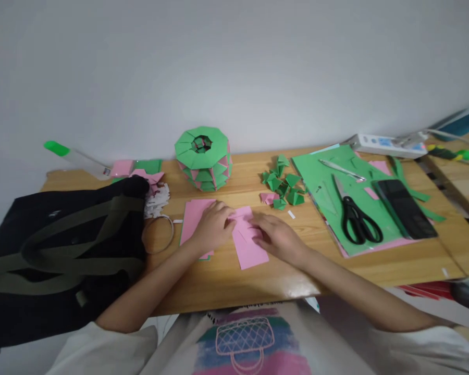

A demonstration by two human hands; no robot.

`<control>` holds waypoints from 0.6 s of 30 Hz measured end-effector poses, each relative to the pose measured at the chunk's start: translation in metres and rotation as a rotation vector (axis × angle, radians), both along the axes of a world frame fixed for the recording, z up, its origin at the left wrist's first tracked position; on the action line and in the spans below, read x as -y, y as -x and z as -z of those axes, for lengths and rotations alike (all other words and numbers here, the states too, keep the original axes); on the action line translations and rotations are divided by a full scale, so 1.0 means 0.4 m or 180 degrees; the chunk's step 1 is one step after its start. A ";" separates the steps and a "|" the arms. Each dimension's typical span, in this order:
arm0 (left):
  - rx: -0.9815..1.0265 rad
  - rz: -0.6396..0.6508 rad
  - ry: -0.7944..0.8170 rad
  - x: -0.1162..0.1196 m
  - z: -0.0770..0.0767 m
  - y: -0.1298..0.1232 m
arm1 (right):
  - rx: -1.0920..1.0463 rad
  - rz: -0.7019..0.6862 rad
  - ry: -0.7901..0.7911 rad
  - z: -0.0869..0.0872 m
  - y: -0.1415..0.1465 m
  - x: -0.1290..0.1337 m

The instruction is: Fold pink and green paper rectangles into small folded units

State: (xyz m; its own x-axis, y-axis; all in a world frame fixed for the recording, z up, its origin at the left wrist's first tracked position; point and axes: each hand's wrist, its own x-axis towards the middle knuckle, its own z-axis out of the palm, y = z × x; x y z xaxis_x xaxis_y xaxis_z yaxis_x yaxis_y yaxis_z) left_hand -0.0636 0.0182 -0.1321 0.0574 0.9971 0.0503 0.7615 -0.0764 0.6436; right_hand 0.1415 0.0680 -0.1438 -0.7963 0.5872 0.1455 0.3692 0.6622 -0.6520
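A narrow sheet of pink paper [252, 251] lies on the wooden table in front of me, with a crease or slit near its middle. My left hand [214, 224] pinches its upper left edge with bent fingers. From the other side, my right hand [275, 234] has its curled fingers on the right edge of the same paper. Partly beneath my left hand is a stack of pink and green paper [191, 221]. Behind it stands a round green and pink folded-paper model [203, 156], with a hole in its top.
A dark bag [74, 224] covers the table's left side, beside a tape ring [171, 234]. Folded green pieces [293, 195] lie right of centre. On green sheets [320, 177] at right rest black-handled scissors [354, 213], a pen [342, 169] and a phone [406, 208]. Behind stands a power strip [386, 146].
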 end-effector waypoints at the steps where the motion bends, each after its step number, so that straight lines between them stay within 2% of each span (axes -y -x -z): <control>1: 0.0048 -0.0022 0.0029 0.001 -0.002 -0.001 | -0.0052 0.0087 0.0100 0.001 0.005 -0.001; 5: 0.0471 -0.0195 0.0112 -0.004 -0.015 -0.007 | -0.0341 0.0302 0.0413 -0.014 0.021 -0.017; 9: 0.1165 -0.0289 0.0240 -0.022 -0.052 -0.007 | -0.0743 0.0537 0.0499 -0.071 0.028 -0.044; 12: 0.1570 -0.0336 0.0235 -0.039 -0.105 -0.007 | -0.0996 0.0625 0.0590 -0.133 0.040 -0.064; 18: 0.2016 -0.0402 -0.0041 -0.066 -0.223 -0.008 | -0.1347 0.0716 0.1478 -0.242 0.070 -0.097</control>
